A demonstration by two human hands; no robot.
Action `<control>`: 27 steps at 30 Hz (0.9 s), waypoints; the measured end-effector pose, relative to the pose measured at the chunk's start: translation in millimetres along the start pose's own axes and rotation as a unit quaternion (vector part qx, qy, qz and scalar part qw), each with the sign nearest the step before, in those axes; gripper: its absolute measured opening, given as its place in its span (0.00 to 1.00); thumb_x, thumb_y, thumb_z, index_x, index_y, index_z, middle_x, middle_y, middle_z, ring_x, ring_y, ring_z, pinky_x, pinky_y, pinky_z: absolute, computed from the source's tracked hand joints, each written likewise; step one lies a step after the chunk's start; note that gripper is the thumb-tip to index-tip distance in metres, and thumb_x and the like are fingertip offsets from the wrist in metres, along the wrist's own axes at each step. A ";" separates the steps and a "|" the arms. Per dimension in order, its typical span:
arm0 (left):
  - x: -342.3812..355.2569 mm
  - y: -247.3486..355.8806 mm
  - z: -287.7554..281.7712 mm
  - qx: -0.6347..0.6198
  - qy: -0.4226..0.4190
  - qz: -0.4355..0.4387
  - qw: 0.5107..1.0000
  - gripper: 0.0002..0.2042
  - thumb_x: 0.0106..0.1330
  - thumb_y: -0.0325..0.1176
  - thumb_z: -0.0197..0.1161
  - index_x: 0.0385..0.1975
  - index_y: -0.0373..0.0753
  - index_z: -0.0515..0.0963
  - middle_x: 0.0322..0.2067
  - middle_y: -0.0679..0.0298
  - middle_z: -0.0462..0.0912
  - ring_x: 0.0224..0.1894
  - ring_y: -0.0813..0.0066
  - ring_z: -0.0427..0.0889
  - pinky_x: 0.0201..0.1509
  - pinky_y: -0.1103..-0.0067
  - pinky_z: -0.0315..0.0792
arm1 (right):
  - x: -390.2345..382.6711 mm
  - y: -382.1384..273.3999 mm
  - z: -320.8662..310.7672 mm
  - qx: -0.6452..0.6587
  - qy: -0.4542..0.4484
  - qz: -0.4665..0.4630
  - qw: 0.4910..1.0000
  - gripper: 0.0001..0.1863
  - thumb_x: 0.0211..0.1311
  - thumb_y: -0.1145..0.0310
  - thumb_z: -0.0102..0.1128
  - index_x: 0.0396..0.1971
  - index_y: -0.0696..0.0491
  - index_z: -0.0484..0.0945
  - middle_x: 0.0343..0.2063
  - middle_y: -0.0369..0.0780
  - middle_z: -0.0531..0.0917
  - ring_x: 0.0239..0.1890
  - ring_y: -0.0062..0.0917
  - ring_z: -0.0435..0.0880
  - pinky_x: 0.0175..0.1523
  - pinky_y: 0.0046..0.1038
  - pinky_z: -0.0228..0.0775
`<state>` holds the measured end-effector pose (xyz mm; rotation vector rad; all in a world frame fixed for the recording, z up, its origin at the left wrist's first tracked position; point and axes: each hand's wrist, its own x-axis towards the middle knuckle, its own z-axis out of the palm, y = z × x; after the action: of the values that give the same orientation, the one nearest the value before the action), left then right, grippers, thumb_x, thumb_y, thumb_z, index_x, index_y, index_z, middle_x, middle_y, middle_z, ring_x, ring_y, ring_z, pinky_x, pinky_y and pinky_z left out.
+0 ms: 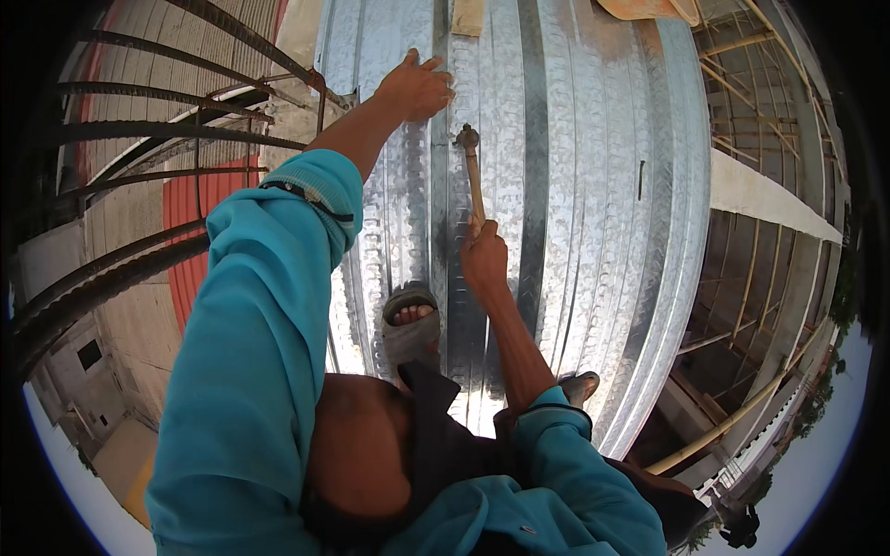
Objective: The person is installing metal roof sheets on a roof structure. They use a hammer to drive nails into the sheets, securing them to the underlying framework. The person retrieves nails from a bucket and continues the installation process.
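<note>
My right hand (485,255) is wrapped round the wooden handle of a hammer (474,176). The hammer's dark metal head points away from me and is at the ribbed metal sheet (579,176); whether it touches the sheet I cannot tell. My left hand (419,88) is stretched out ahead, to the left of and beyond the hammer head. Its fingers are apart, with nothing in them, over or on the sheet. Both arms wear blue-green sleeves. A short dark rod or mark (641,181) shows on the sheet, right of the hammer.
Bent steel rebar (167,130) juts in at the left, close to my left arm. A wood piece (467,17) and an orange-brown object (649,9) lie at the far end. My sandalled foot (411,324) stands on the sheet. Past its right edge are bamboo poles (742,426) and a drop.
</note>
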<state>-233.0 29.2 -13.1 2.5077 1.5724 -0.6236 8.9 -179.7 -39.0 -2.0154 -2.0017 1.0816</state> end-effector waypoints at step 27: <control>-4.8 -6.8 3.2 0.002 0.022 -0.013 1.000 0.20 0.78 0.45 0.45 0.63 0.56 0.77 0.70 0.72 0.69 0.77 0.65 0.56 0.79 0.48 0.47 | 7.5 -20.9 -18.9 0.112 0.174 -0.169 0.964 0.15 0.70 0.64 0.60 0.43 0.61 0.69 0.22 0.54 0.80 0.25 0.54 0.84 0.28 0.47 0.75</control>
<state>-241.7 27.3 -13.3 2.5246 1.6221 -0.5788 0.7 -162.6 -16.8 -1.5508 -1.8517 0.7760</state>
